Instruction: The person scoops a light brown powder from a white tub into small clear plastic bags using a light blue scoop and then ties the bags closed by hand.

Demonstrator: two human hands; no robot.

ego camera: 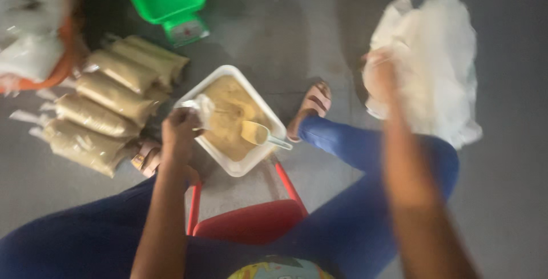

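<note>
Blurred, the right hand [381, 73] grips the heap of clear bags [428, 62]; better to peel one slowly. Left hand [180, 133] pinches a bag [204, 109] above the powder tray [228, 167], scoop [257, 133] just beside.

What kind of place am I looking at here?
Probably a home or small-shop floor used for packing food by hand: filled bags lined up on bare concrete, a green weighing scale, and a white tub of tan powder.

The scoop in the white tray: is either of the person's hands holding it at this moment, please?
No: the scoop lies loose in the white tray; the left hand and right hand are both away from it.
</note>
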